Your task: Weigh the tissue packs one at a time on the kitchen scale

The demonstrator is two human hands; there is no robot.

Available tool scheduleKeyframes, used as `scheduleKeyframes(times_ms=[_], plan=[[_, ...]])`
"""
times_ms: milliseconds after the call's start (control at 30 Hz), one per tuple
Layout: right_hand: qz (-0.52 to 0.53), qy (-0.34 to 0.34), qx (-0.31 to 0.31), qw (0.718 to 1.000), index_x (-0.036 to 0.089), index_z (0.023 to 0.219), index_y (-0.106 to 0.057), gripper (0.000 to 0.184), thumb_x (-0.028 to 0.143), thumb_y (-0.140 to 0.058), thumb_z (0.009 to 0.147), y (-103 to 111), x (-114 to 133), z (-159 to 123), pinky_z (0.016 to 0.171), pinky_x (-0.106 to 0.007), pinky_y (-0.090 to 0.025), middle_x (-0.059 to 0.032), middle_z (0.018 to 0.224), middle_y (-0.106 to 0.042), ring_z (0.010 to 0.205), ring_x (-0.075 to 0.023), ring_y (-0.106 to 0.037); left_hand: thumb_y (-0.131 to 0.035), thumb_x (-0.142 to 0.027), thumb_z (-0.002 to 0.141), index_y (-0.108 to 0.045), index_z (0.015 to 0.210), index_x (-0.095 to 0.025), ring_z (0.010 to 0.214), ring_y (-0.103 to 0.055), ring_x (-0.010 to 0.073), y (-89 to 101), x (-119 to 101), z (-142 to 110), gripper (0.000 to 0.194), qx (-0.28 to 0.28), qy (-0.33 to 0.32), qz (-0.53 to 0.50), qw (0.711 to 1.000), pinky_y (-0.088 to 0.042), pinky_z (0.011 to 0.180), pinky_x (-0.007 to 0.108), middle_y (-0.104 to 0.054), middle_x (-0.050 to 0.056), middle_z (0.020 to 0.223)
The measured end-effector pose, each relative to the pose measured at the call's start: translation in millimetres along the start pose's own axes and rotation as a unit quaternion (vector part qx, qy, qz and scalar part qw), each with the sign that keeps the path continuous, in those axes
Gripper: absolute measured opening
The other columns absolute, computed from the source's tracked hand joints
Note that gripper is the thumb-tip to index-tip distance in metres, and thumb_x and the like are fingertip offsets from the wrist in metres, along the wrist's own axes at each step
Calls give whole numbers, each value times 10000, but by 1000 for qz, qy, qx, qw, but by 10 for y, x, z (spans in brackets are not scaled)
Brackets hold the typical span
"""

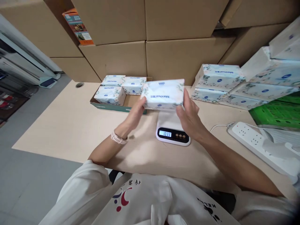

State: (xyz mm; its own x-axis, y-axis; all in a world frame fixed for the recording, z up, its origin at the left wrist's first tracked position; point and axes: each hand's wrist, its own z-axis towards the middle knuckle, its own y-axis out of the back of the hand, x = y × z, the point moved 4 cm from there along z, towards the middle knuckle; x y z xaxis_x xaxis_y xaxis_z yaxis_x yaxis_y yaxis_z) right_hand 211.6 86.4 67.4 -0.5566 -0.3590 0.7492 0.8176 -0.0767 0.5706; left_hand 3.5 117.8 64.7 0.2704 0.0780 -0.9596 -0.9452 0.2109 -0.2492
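Between my two hands is a tissue pack, white with a floral print, held just above a white kitchen scale. My left hand grips its left end, thumb on the near side. On the right end, my right hand is closed with the thumb in front. The scale's lit display reads 1033 or 103.3; the decimal point is hard to make out. Left of the scale sits a shallow green-sided carton tray with 3 tissue packs in it. The held pack hides the tray's right end.
More tissue packs are stacked at the right, beside a green crate. A white power strip with a cable lies at the right edge. Large cardboard boxes wall off the back. The table has a round cable hole.
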Motion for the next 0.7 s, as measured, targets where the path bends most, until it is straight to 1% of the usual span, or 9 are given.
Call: scheduleKeyframes(times_ms=[133, 200, 267, 367, 467, 500, 567, 633, 700], plan=[[-6, 58, 69, 996, 347, 1698, -112, 808, 730, -258, 1001, -373, 469, 643, 1325, -691, -74, -61, 1689, -437, 1595, -358, -335, -740, -556, 865, -703, 1217, -242, 1534, -488, 323, 742, -327, 245, 473, -145, -52, 86, 984, -418, 1280, 466, -674, 64, 1470], [-10, 56, 118, 991, 302, 1700, -86, 833, 725, -248, 1001, -641, 508, 863, 1320, -695, -43, -90, 1674, -455, 1599, -354, -332, -722, -583, 869, -698, 1199, -227, 1481, -531, 346, 1086, -352, 287, 485, -209, -35, 151, 966, -429, 1252, 495, -681, 91, 1442], [-31, 41, 169, 984, 226, 1699, -89, 855, 713, -222, 1008, -894, 455, 974, 1320, -689, -22, -134, 1652, -478, 1609, -350, -321, -697, -583, 870, -697, 1176, -192, 1408, -571, 382, 1334, -311, 275, 496, -252, -8, 240, 938, -422, 1224, 563, -709, 135, 1358], [-74, 40, 251, 964, 117, 1646, -273, 864, 700, -145, 1022, -1154, 354, 964, 1323, -670, 3, -203, 1538, -585, 1589, -351, -362, -762, -484, 780, -710, 1156, -164, 1414, -509, 445, 1496, -231, 226, 497, -266, 0, 406, 874, -290, 1252, 677, -721, 175, 1284], [-91, 77, 302, 946, 107, 1559, -437, 830, 676, -137, 1034, -1173, 327, 853, 1320, -678, 9, -208, 1465, -648, 1562, -350, -404, -834, -410, 683, -703, 1219, -201, 1545, -307, 492, 1454, -203, 199, 591, -248, -24, 498, 831, -42, 1299, 715, -614, 182, 1494], [-86, 88, 292, 948, 126, 1553, -449, 793, 661, -171, 1038, -1103, 324, 820, 1324, -678, -7, -198, 1500, -628, 1571, -347, -394, -845, -413, 678, -694, 1241, -221, 1582, -240, 489, 1402, -219, 195, 614, -241, -37, 502, 830, 24, 1306, 699, -551, 165, 1574], [-64, 102, 210, 970, 183, 1555, -453, 702, 619, -264, 1038, -827, 281, 771, 1336, -656, -78, -160, 1597, -553, 1586, -332, -376, -854, -433, 699, -682, 1267, -251, 1630, -158, 451, 1228, -289, 196, 621, -220, -73, 489, 841, 66, 1329, 637, -468, 126, 1657], [-41, 99, 56, 993, 244, 1536, -472, 621, 577, -341, 1029, -388, 129, 720, 1333, -621, -180, -120, 1632, -513, 1569, -315, -403, -840, -454, 750, -683, 1278, -253, 1638, -187, 402, 966, -380, 225, 586, -182, -110, 451, 867, -18, 1357, 573, -489, 118, 1643], [-31, 77, -126, 989, 282, 1490, -502, 555, 553, -378, 1021, 132, -164, 635, 1303, -604, -278, -104, 1578, -548, 1519, -307, -457, -812, -466, 809, -691, 1278, -250, 1599, -317, 376, 656, -416, 325, 530, -128, -109, 368, 914, -166, 1349, 540, -560, 116, 1579]])
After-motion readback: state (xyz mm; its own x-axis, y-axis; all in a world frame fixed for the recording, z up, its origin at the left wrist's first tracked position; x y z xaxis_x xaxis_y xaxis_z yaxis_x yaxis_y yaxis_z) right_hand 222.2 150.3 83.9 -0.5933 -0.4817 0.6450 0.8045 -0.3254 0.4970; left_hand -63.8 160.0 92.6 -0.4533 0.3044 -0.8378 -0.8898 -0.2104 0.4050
